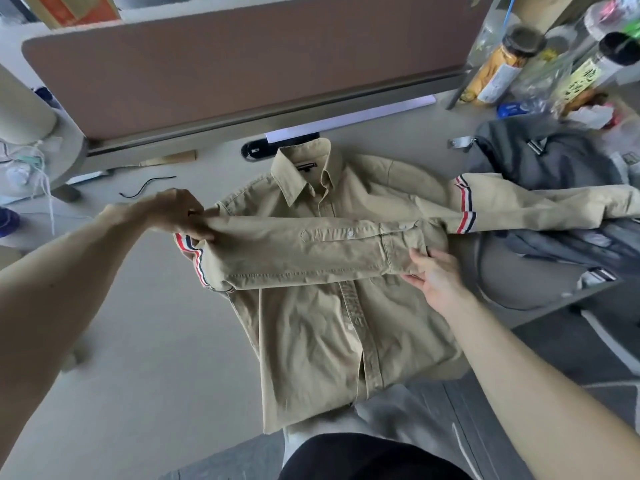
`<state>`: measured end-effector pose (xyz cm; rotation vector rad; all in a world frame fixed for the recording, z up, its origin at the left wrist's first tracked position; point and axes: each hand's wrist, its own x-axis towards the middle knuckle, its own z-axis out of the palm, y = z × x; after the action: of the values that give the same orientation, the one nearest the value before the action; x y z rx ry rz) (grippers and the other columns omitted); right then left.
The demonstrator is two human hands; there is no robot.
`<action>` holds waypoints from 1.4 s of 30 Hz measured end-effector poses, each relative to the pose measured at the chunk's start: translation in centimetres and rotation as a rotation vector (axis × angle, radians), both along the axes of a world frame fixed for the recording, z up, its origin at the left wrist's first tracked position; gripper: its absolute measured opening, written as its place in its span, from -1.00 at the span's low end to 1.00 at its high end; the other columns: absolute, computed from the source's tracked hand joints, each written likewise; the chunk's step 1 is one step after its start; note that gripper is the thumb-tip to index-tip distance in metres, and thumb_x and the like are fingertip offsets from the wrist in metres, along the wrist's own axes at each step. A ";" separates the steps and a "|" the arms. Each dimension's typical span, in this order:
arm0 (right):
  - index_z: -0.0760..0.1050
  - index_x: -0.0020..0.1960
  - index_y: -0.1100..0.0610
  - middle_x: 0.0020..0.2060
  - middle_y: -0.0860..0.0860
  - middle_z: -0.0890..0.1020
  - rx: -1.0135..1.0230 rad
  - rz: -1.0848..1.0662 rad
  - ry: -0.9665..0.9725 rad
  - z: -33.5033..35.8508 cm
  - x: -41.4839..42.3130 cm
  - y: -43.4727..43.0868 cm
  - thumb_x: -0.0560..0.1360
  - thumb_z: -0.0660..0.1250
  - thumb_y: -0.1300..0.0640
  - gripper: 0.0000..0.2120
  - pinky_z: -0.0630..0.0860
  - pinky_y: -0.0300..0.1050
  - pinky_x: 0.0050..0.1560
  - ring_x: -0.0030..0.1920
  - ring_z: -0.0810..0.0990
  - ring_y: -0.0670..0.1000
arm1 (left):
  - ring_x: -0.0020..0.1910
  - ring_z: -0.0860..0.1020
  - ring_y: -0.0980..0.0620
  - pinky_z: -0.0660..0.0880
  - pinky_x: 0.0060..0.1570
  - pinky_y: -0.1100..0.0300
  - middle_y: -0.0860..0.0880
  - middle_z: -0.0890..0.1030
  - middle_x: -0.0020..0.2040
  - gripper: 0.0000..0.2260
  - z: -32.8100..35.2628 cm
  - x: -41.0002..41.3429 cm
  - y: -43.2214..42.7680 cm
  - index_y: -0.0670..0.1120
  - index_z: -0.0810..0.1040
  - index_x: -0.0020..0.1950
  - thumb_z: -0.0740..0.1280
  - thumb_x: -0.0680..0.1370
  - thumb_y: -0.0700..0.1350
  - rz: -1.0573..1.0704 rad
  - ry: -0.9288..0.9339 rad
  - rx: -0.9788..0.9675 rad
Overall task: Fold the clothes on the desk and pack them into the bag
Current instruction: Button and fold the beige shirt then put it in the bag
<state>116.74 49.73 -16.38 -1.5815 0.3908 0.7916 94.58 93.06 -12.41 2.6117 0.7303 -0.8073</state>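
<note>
Pinching sleeve (311, 251) fold at shoulder with left hand (176, 213), gripping cuff (401, 251) with right hand (433, 275), fingers of both curled on cloth. Holding that sleeve across chest of shirt (311, 334), laid front-up mid-desk (156, 341), collar far side. With other sleeve (540, 202) trailing right over bag (540, 161) at desk's right end.

Our left forearm (59, 292) and right forearm (519, 368) are bare; we wear a black top (363, 460) and, seemingly, light grey trousers (401, 414).

L hand (176, 213) & R hand (434, 275) hold shirt (311, 334) sleeve (311, 252).
</note>
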 end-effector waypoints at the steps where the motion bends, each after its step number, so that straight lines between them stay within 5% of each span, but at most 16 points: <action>1: 0.52 0.19 0.25 0.02 0.13 0.66 -0.018 -0.010 0.010 -0.5 0.1 0.1 0.54 0.38 0.29 -0.77 0.64 -0.01 -0.16 0.00 0.64 0.12 | -0.25 0.53 -0.06 0.47 -0.19 0.05 0.01 0.55 -0.34 -0.56 -0.1 -0.1 0.0 0.01 0.47 -0.35 0.50 0.29 0.35 0.020 0.018 -0.009; 4: 0.46 0.28 0.28 0.07 0.13 0.60 -0.090 -0.013 0.011 -2.0 0.6 0.4 0.56 0.36 0.27 -0.69 0.64 -0.03 -0.16 -0.07 0.62 0.03 | -0.15 0.52 -0.05 0.43 -0.13 0.09 0.09 0.55 -0.25 -0.61 -0.7 -0.8 -1.0 0.09 0.47 -0.30 0.50 0.32 0.35 0.081 0.047 -0.019; 7: 0.44 0.31 0.29 0.13 0.13 0.60 -0.131 0.005 0.020 -3.1 1.2 0.3 0.56 0.37 0.25 -0.66 0.65 -0.02 -0.11 0.08 0.62 0.08 | -0.13 0.54 -0.07 0.42 -0.16 0.11 -0.03 0.62 -0.15 -0.69 -1.8 -1.7 -1.5 0.05 0.52 -0.21 0.53 0.38 0.22 0.154 0.005 -0.094; 10: 0.44 0.30 0.25 0.23 0.17 0.57 -0.146 0.036 0.027 -4.0 1.6 0.1 0.56 0.38 0.22 -0.66 0.65 -0.02 -0.19 0.20 0.59 0.14 | -0.12 0.50 -0.11 0.33 -0.27 0.12 -0.12 0.58 -0.13 -0.71 -1.8 -2.2 -1.8 -0.10 0.58 -0.08 0.53 0.45 0.09 0.277 -0.104 -0.136; 17: 0.33 0.44 0.26 0.29 0.21 0.53 -0.197 0.056 0.034 -5.4 1.9 -0.8 0.55 0.40 0.17 -0.48 0.65 -0.07 -0.30 0.19 0.60 0.18 | -0.14 0.53 -0.12 0.37 -0.28 0.12 -0.14 0.59 -0.11 -0.70 -0.9 -1.8 -1.7 -0.11 0.59 -0.03 0.57 0.42 0.04 0.414 -0.352 -0.094; 22: 0.44 0.25 0.27 0.17 0.18 0.54 -0.236 0.100 -0.012 -6.0 2.1 -0.9 0.58 0.35 0.20 -0.72 0.63 -0.09 -0.30 0.10 0.60 0.16 | -0.06 0.53 -0.14 0.38 -0.15 0.05 -0.15 0.60 -0.02 -0.62 -1.9 -1.2 -1.7 -0.12 0.57 0.08 0.57 0.41 0.05 0.363 -0.455 0.094; 25: 0.46 -0.01 0.15 0.06 0.21 0.55 -0.436 0.252 -0.142 -5.8 1.4 -0.6 0.58 0.33 0.14 -0.91 0.61 -0.02 -0.21 -0.01 0.57 0.11 | 0.02 0.49 -0.08 0.35 0.00 0.00 -0.08 0.53 0.05 -0.61 -3.7 -2.6 -3.4 -0.04 0.49 0.15 0.53 0.43 0.06 0.567 -0.514 0.147; 28: 0.44 0.13 0.16 0.09 0.25 0.56 -0.789 0.551 -0.519 -5.8 0.5 -1.1 0.43 0.36 0.00 -0.65 0.49 0.05 -0.01 0.10 0.55 0.25 | -0.07 0.57 -0.18 0.42 -0.15 0.04 -0.12 0.62 -0.06 -0.73 -5.5 -4.8 -7.1 -0.07 0.53 -0.01 0.41 0.52 0.11 0.766 -0.517 0.099; 32: 0.51 0.08 0.14 0.02 0.17 0.56 -0.748 0.664 -0.832 -3.0 -2.9 0.1 0.46 0.38 0.19 -0.79 0.39 -0.02 0.06 0.13 0.51 0.23 | -0.30 0.66 -0.12 0.60 -0.28 0.01 -0.08 0.65 -0.37 -0.55 -7.5 -8.9 -13.9 -0.11 0.61 -0.30 0.28 0.51 0.24 0.878 -0.434 -0.136; 36: 0.56 0.00 0.04 -0.17 -0.08 0.60 -0.535 1.110 -0.631 -2.0 -6.8 2.3 0.53 0.36 0.08 -0.92 0.43 -0.16 -0.14 -0.05 0.62 0.03 | -0.30 0.69 0.01 0.64 -0.13 0.04 -0.02 0.69 -0.35 -0.57 -9.5 -12.0 -19.2 -0.09 0.66 -0.25 0.41 0.49 0.27 0.873 -0.245 -0.450; 39: 0.54 0.18 0.01 0.05 -0.03 0.62 -0.520 1.319 -0.503 -2.4 -9.6 3.5 0.53 0.35 -0.03 -0.75 0.48 -0.14 0.03 0.11 0.58 0.01 | -0.24 0.68 0.05 0.61 -0.14 0.12 0.03 0.70 -0.30 -0.70 -9.8 -12.5 -22.5 -0.01 0.65 -0.16 0.49 0.45 0.22 0.740 -0.143 -0.534; 42: 0.45 0.38 0.00 0.29 0.03 0.48 -0.635 1.506 -0.523 -3.0 -11.5 3.9 0.55 0.32 -0.12 -0.55 0.32 -0.14 0.19 0.32 0.44 0.07 | -0.21 0.65 -0.02 0.52 -0.22 0.16 -0.01 0.69 -0.24 -0.77 -9.6 -13.1 -25.4 -0.06 0.63 -0.16 0.50 0.47 0.09 0.626 -0.083 -0.505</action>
<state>105.28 53.62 -19.36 -2.5218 -1.2123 1.3285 81.48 67.71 -22.03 1.8041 1.0729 -0.5842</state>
